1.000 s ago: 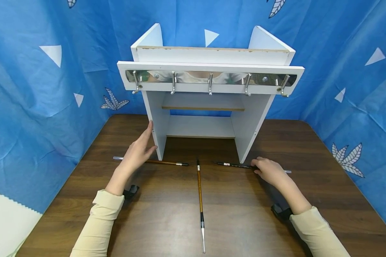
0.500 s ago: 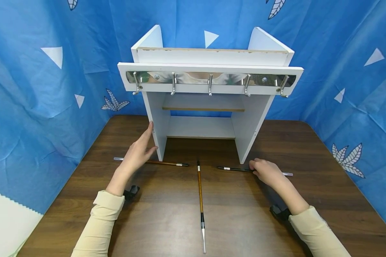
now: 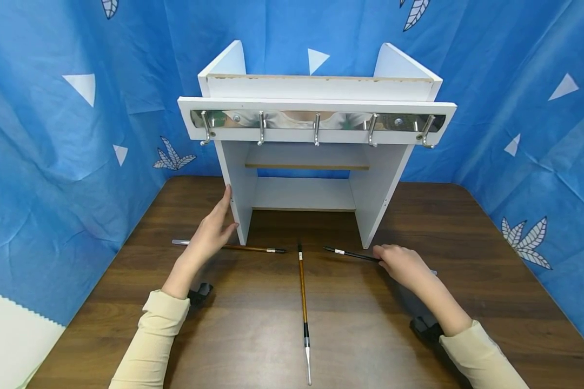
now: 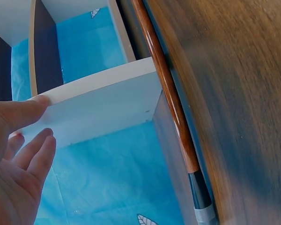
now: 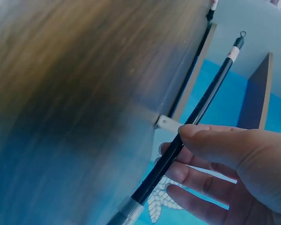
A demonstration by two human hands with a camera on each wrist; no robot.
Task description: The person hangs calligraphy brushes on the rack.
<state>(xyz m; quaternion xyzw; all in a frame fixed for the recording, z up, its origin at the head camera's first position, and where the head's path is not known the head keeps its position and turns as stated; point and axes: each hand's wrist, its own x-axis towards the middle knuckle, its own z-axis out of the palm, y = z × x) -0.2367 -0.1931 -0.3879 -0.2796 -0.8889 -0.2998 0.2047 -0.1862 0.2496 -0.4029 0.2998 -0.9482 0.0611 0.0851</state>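
In the head view my right hand (image 3: pixel 400 265) holds a black-handled writing brush (image 3: pixel 355 255) near the right leg of a white shelf unit (image 3: pixel 305 192). The right wrist view shows thumb and fingertips pinching its shaft (image 5: pixel 203 101), with a hanging loop at one end and a clear cap at the other. My left hand (image 3: pixel 209 232) touches the front edge of the unit's left side panel (image 4: pixel 103 84), fingers mostly straight. Beneath this hand lies a brown brush (image 3: pixel 248 248), partly hidden by it. A second brown brush (image 3: pixel 303 292) lies lengthwise mid-table.
Across the unit's upper front runs a white rail with several metal hooks (image 3: pixel 317 129), jutting out above the hands. The unit stands on a dark wooden table (image 3: pixel 253 335). Blue patterned cloth (image 3: pixel 78 178) hangs behind and along both sides.
My right hand has shifted slightly left, and the black brush in it has turned from lying nearly level to slanting, its looped end farther away. My left hand stays at the panel.
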